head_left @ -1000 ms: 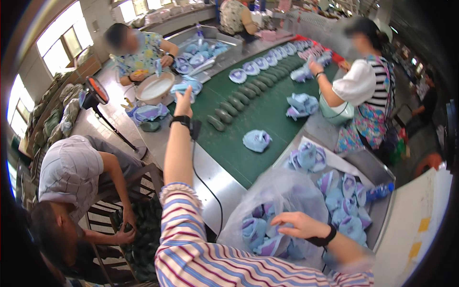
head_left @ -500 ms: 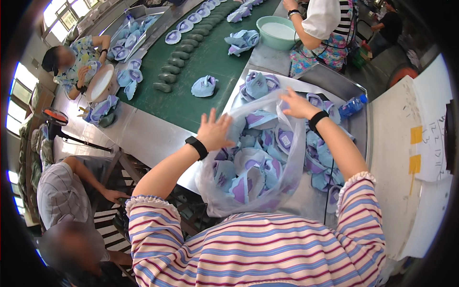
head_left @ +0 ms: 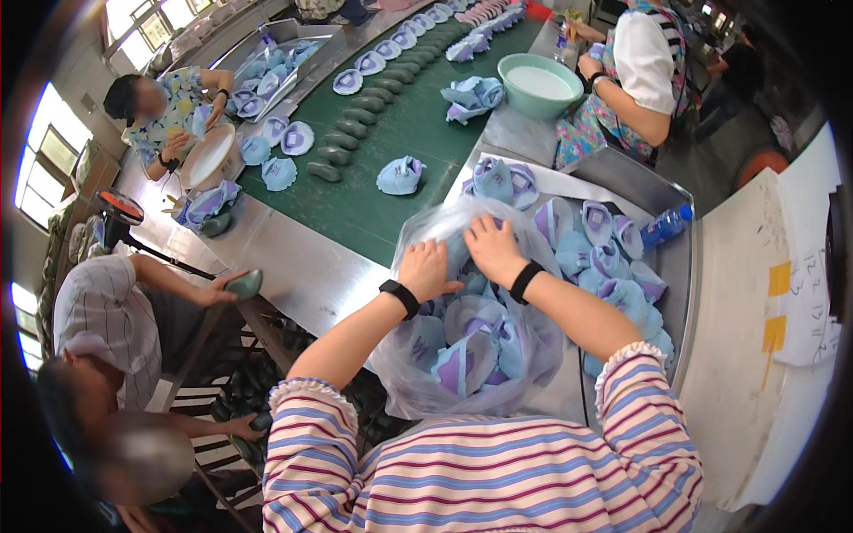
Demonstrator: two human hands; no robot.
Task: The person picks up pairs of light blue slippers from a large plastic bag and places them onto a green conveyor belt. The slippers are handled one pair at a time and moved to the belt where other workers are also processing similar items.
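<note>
Leaning over a floppy plastic bag [head_left: 409, 393] stuffed with uppers: what could bite?

So both hands are up at the far rim of the bag, near each other but not touching. Left hand [head_left: 429, 269] has its fingers slightly spread, thumb aimed toward the right hand [head_left: 493, 250], whose fingers are a bit apart and bent downward. Can't tell if either is actually pinching the film. If not, thin plastic like that could slip loose and sag back over the blue-and-purple uppers [head_left: 466, 360] inside the bag. Yank too hard and I'd worry about a tear.

Near-left corner of the bag looks close to the metal table's edge [head_left: 306, 280], maybe over it. A pull toward the striped shirt [head_left: 484, 475] could drag the whole load off.

Right of the bag there's a loose pile [head_left: 622, 293], and the right forearm runs close by, so a sleeve frill could catch a piece. Thin black cable [head_left: 583, 382] just right of the bag is another snag risk. Beyond the bag, one lone upper [head_left: 401, 176] sits on the green belt [head_left: 418, 129], easy to miss.
</note>
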